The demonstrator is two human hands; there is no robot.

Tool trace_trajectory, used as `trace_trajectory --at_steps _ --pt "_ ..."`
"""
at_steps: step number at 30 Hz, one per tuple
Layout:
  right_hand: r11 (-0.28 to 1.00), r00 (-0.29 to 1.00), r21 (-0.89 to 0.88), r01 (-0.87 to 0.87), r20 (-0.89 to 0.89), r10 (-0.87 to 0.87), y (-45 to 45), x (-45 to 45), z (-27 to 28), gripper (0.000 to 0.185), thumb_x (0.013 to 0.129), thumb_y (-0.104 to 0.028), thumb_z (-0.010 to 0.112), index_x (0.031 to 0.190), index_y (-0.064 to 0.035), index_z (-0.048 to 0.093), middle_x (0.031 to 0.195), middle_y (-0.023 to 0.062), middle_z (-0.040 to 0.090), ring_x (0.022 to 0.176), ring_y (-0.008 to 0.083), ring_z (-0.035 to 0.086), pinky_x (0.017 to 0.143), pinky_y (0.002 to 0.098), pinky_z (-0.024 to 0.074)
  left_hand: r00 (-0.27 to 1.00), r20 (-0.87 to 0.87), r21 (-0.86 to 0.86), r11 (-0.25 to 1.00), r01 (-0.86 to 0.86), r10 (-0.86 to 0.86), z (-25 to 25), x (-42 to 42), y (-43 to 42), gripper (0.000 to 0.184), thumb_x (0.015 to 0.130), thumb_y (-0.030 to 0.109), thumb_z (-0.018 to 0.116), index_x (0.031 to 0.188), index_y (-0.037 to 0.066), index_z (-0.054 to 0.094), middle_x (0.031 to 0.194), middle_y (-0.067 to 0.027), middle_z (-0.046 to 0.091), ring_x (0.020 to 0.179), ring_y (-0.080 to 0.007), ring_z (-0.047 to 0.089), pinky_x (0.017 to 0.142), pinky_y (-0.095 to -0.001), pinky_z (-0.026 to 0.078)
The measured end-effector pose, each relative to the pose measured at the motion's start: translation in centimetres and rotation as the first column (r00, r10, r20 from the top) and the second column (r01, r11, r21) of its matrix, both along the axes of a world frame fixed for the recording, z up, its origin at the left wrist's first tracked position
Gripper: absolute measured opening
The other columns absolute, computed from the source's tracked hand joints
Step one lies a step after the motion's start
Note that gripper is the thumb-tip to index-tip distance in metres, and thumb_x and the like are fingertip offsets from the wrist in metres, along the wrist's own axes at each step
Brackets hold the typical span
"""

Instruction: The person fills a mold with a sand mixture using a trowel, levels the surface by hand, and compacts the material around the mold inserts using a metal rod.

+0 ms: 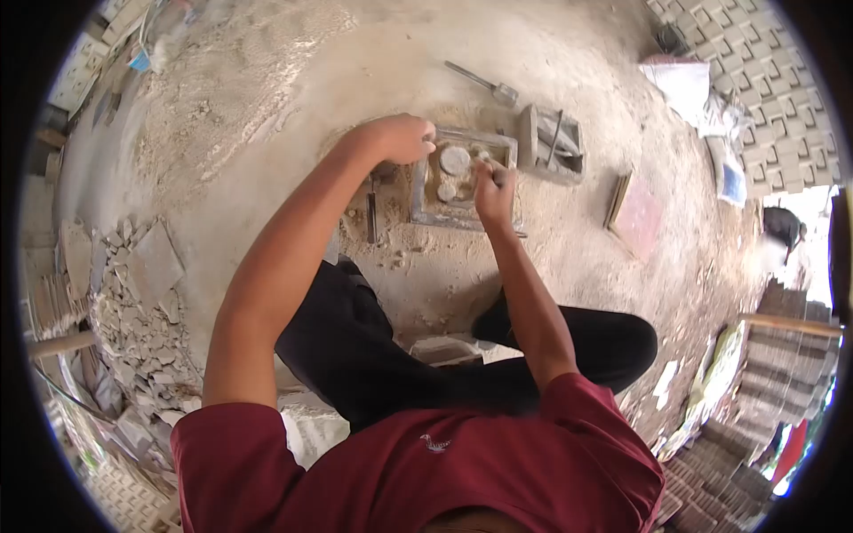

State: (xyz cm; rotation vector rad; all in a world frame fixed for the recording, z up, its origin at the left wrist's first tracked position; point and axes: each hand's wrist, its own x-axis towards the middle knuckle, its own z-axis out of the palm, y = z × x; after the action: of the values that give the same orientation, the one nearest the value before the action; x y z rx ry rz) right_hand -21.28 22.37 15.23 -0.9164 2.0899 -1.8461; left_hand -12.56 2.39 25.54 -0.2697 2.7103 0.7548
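A grey rectangular frame (444, 219) lies on the dusty ground in front of me, with sandy material inside it. Within it sit a larger pale round piece (455, 160) and a smaller round one (446, 192). My left hand (407, 139) is closed at the frame's upper left corner, its fingers curled; what they hold is hidden. My right hand (493, 194) is wrapped round a short tool handle (500, 178) over the frame's right side; the working end cannot be made out. Left of the frame lies a narrow metal tool (372, 213).
Beyond the frame lies a long-handled trowel (503, 93). A grey open box (551, 147) with tools inside stands to the right, near a pinkish square slab (638, 213). White sacks (680, 84) lie farther right. Rubble (138, 311) is heaped on the left; stacked tiles (782, 364) stand at right.
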Motion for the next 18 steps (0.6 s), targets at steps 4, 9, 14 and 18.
trace_trajectory --at_steps 4,9,14,18 --pt "0.999 0.998 0.014 0.031 0.046 -0.032 -0.2 2.2 -1.9 0.031 0.088 -0.014 0.052 0.066 0.0035 0.041 0.055 0.0065 0.031 0.055 0.0105 0.031 0.049 0.0323 0.0295 1.0 -0.018 0.02 1.0 0.008 -0.007 -0.6 0.8 -0.2 0.037 0.091 0.028 0.053 0.119 0.004 0.058 0.111 -0.0195 0.064 0.105 -0.0354 0.06 0.09 -0.0427 0.047" --pt "0.999 0.987 0.0 0.049 0.153 -0.048 -1.0 3.3 0.2 0.03 0.09 -0.013 0.051 0.065 0.0008 0.042 0.058 0.0062 0.033 0.058 0.0103 0.032 0.05 0.0304 0.0292 0.998 -0.064 -0.002 1.0 -0.025 0.025 0.3 0.6 -0.1 0.035 0.09 0.028 0.054 0.115 0.004 0.06 0.105 -0.0197 0.065 0.1 -0.0355 0.062 0.086 -0.0429 0.048" --pt "0.999 0.998 -0.051 -0.017 0.056 0.02 -2.5 3.3 -0.3 0.028 0.089 -0.01 0.052 0.065 0.0007 0.041 0.057 0.0005 0.035 0.058 0.0089 0.033 0.05 0.0307 0.0288 0.999 -0.038 -0.04 0.999 0.007 -0.009 -0.5 0.5 0.0 0.031 0.09 0.027 0.054 0.11 0.004 0.061 0.099 -0.0178 0.067 0.093 -0.0341 0.063 0.081 -0.0439 0.048" --pt "0.994 0.989 0.055 -0.093 0.121 0.085 -4.3 3.2 -2.0 0.028 0.088 -0.013 0.053 0.066 0.0029 0.045 0.055 0.0056 0.035 0.058 0.0107 0.033 0.05 0.0336 0.0299 0.999 -0.033 0.006 1.0 0.018 -0.018 0.6 1.2 0.2 0.032 0.09 0.028 0.054 0.111 0.005 0.061 0.098 -0.0174 0.067 0.093 -0.0348 0.063 0.081 -0.0442 0.048"
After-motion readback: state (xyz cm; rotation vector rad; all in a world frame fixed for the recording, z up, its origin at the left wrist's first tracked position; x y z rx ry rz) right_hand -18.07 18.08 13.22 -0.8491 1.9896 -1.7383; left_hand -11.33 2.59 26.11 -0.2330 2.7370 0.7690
